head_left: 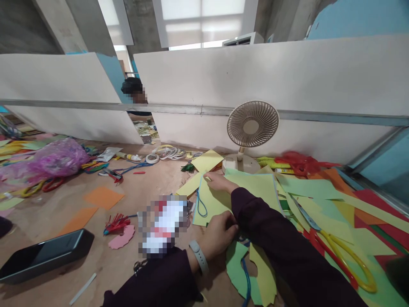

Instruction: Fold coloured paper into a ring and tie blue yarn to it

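Note:
My right hand (pixel 219 182) reaches forward, its fingers pinched on the top corner of a yellow-green paper sheet with a light blue edge (pixel 258 187). My left hand (pixel 220 232), with a grey wristband, is closed on the lower edge of that sheet near a loop of blue cord (pixel 201 205). Both arms wear dark sleeves. More green and yellow paper cut-outs (pixel 252 273) lie under my right forearm.
A small beige fan (pixel 252 125) stands behind the sheets. Yellow-and-red scissors (pixel 338 253) lie at the right on coloured papers. A black case (pixel 44 256) sits at the left. Tape rolls (pixel 166 153), a purple bag (pixel 59 157), and orange paper (pixel 104 197) are scattered about. Another person (pixel 134 91) sits beyond the white partition.

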Demonstrator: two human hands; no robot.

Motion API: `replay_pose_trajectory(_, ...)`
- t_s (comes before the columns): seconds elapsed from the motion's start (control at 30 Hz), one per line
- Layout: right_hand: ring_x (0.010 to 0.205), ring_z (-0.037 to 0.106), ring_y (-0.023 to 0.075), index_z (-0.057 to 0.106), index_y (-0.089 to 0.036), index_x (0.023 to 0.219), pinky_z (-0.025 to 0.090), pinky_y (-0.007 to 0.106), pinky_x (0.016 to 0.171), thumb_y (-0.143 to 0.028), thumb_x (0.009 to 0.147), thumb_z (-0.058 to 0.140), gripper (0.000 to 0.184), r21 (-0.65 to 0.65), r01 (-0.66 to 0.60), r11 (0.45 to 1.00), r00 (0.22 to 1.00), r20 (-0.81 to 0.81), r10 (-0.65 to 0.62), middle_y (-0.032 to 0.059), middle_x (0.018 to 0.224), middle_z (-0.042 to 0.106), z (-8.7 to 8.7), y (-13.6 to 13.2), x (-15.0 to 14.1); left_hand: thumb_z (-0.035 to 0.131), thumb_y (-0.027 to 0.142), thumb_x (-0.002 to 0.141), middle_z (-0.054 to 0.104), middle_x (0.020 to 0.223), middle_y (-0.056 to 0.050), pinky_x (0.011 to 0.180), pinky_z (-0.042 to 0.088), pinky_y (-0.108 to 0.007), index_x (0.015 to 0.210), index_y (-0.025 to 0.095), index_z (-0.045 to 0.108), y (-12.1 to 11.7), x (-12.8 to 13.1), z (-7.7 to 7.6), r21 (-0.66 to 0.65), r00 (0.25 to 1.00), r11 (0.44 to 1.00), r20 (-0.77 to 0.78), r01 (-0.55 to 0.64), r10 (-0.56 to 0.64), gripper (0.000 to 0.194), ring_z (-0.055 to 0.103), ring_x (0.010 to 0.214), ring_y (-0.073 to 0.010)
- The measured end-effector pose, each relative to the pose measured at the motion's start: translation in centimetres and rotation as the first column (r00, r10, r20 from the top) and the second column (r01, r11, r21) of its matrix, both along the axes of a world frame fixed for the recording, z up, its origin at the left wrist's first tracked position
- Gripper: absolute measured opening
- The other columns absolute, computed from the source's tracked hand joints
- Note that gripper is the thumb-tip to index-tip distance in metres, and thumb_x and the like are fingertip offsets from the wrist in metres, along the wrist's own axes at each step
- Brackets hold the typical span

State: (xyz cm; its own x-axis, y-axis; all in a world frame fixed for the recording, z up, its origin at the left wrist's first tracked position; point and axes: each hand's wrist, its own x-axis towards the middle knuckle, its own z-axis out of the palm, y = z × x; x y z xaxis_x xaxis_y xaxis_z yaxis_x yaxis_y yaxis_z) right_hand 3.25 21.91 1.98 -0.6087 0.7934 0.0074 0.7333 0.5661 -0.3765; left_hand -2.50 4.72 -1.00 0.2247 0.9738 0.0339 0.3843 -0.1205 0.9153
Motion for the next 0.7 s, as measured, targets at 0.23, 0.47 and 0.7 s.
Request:
replay_pose_trajectory(0.23,0.104,0.06,0.0217,0.057,-0.017,0.121,0.052,0.043,0.088,-0.033,0.093,0.057,0.032,0.041,-0.022,0.999,0.998,0.052,0.02,0.0089,0.123,0.058,0.0,0.0,1.4,0.057,0.018,0.078,0.066,0.076,-0.003,0.062,0.042,-0.025,0.079,0.017,0.061,0.0,0.0,-0.2,0.012,1.0,1.0,-0.014,0.012,-0.012,0.005,0.059,0.072,-0.0168)
replay_pose_trajectory(0.47,0.11,0.061,0.0248,0.062,-0.015,0.117,0.049,0.042,0.095,-0.027,0.091,0.058,0.029,0.049,-0.025,0.999,0.999,0.026,0.023,0.0121,0.122,0.063,2.4,-1.4,3.7,0.058,0.021,0.079,0.064,0.073,-0.002,0.06,0.041,-0.025,0.079,0.017,0.061,0.0,0.0,0.2,0.011,1.0,1.0,0.004,-0.002,0.002,0.005,0.058,0.068,-0.0159)
replay_pose_trajectory(0.7,0.123,0.054,0.0268,0.061,-0.016,0.123,0.041,0.042,0.106,-0.025,0.089,0.054,0.036,0.145,-0.045,0.988,0.994,-0.094,0.059,0.0121,0.132,0.06,4.4,-6.9,8.6,0.058,0.018,0.078,0.061,0.069,0.0,0.058,0.041,-0.023,0.076,0.016,0.058,0.3,0.2,-0.4,-0.012,0.992,0.999,0.119,-0.031,0.032,0.002,0.056,0.064,-0.0134)
